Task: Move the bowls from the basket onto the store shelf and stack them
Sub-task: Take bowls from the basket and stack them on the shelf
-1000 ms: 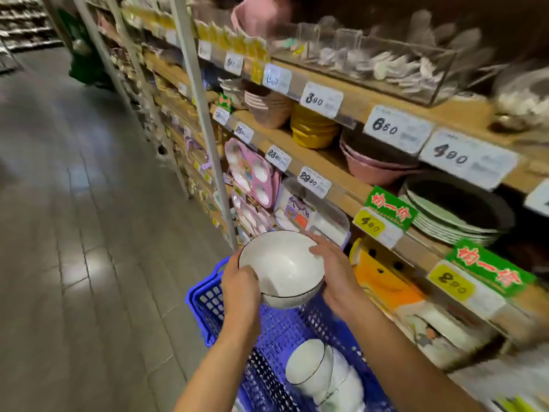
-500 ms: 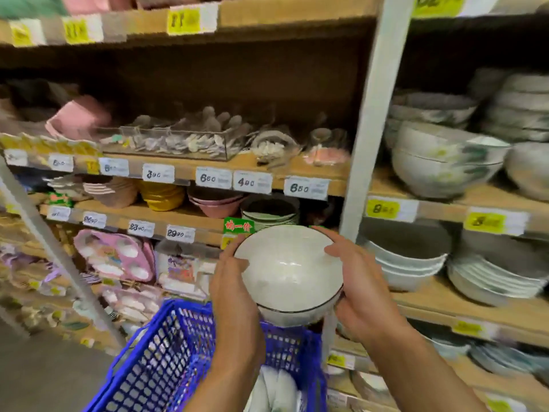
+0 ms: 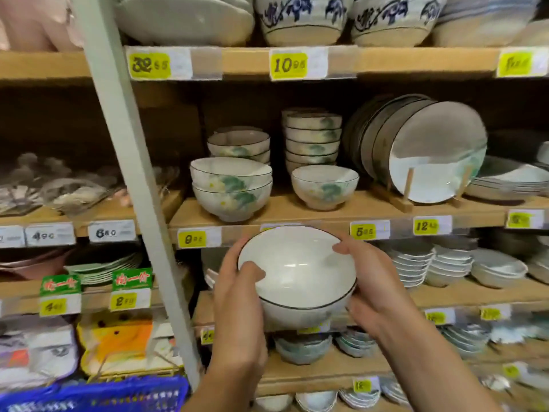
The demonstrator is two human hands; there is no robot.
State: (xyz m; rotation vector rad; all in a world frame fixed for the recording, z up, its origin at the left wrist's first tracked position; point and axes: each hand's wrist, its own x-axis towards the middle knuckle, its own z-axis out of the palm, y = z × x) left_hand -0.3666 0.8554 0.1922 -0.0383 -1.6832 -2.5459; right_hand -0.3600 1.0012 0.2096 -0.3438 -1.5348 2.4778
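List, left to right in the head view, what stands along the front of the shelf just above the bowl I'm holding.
A stack of two floral bowls → single floral bowl → upright plates in a wooden rack → flat stack of plates.

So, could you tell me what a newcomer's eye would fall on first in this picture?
First the white bowl, dead centre and low, held by its rim between the left hand and right hand. Just above it on the wooden shelf sit two stacked green-patterned bowls, with big plates standing upright in a rack to their right. Yellow price tags dot the shelf edges.
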